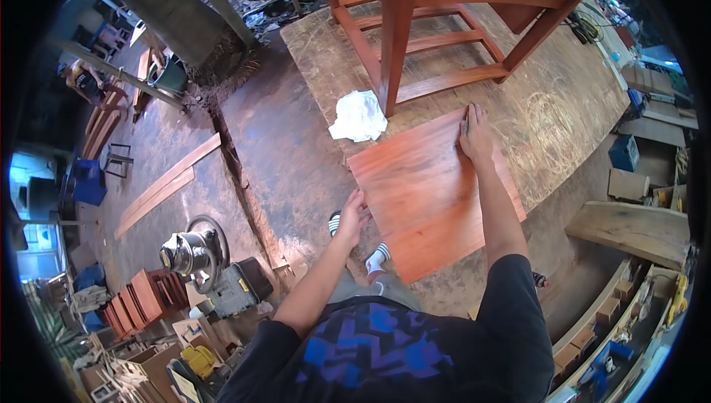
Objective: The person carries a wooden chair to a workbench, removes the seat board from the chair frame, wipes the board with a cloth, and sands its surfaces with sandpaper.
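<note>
The two hands are apart from each other, both at the reddish wooden panel (pixel 422 203). This panel lies over the near edge of the worn table (pixel 548 136), and its lower part reaches out past this edge, toward the person. The right hand (pixel 478 134) is placed on the panel at its far right corner, with the fingers bent; I cannot tell if they clamp it. The left hand (pixel 351 222) is at the left side of the panel, with the fingers partly curled; whether they grip its edge, I also cannot tell. A crumpled white cloth (pixel 359 116) lies at the left edge of the table, just beside a leg of the reddish wooden chair (pixel 392 40), which stands toward the far edge. On the floor (pixel 259 136) to the left lie long wooden planks (pixel 167 188).
</note>
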{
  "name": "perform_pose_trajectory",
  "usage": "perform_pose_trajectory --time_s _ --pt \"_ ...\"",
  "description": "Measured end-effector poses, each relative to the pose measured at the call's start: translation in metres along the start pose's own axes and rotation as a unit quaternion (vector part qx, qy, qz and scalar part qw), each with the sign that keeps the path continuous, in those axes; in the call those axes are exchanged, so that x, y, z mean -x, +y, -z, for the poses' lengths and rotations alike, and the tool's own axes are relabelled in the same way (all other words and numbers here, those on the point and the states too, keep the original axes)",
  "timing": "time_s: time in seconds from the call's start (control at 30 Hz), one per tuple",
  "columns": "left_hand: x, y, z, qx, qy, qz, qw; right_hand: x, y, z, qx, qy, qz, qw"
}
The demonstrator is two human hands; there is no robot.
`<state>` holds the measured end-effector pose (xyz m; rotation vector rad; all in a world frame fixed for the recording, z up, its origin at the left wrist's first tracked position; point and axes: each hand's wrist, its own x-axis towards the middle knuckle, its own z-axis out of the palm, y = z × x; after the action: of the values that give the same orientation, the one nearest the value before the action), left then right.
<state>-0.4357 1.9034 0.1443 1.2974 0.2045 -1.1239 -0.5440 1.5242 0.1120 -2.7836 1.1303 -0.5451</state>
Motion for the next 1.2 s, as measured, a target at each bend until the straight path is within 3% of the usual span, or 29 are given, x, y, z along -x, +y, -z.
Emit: perform_pose_trajectory --time_s 0.2,0.4,0.6,0.73,0.77,0.83,0.87,0.93,1.0,1.1,1.17,1.2 --pt "-0.029 -0.001 0.025 0.028 -0.061 0.011 0.998 0.002 -0.001 0.003 0.038 -0.072 -0.005 0.997" --pt "-0.027 0.018 0.023 0.019 -0.04 -0.007 0.999 0.003 -0.005 -0.006 0.064 -0.089 -0.031 0.993" --pt "-0.044 0.027 0.045 0.11 -0.108 0.066 0.986 0.004 -0.014 -0.002 0.081 -0.102 -0.028 0.991" --pt "-0.052 0.028 0.057 0.168 -0.149 0.098 0.97 0.034 -0.086 0.0 0.021 -0.12 0.022 0.992" --pt "-0.051 0.026 0.059 0.182 -0.151 0.104 0.966 0.053 -0.116 -0.005 0.041 -0.1 0.072 0.992" --pt "-0.055 0.022 0.068 0.23 -0.157 0.121 0.953 0.099 -0.194 0.003 -0.103 -0.116 0.148 0.977" --pt "-0.057 0.014 0.074 0.267 -0.16 0.135 0.941 0.115 -0.237 0.019 -0.102 -0.17 0.229 0.953" --pt "-0.058 0.015 0.069 0.308 -0.187 0.153 0.92 0.113 -0.269 0.057 -0.185 -0.238 0.252 0.92" --pt "-0.042 0.028 0.068 0.311 -0.222 0.17 0.908 0.113 -0.277 0.076 -0.36 -0.26 0.124 0.887" --pt "-0.06 0.017 0.077 0.366 -0.212 0.191 0.886 0.07 -0.169 0.067 -0.271 0.017 0.048 0.961" --pt "-0.066 0.014 0.08 0.365 -0.232 0.193 0.881 0.028 -0.089 0.072 -0.036 0.045 -0.012 0.998" --pt "-0.068 0.012 0.082 0.364 -0.24 0.194 0.879 0.024 -0.045 0.053 -0.002 0.059 -0.041 0.997"
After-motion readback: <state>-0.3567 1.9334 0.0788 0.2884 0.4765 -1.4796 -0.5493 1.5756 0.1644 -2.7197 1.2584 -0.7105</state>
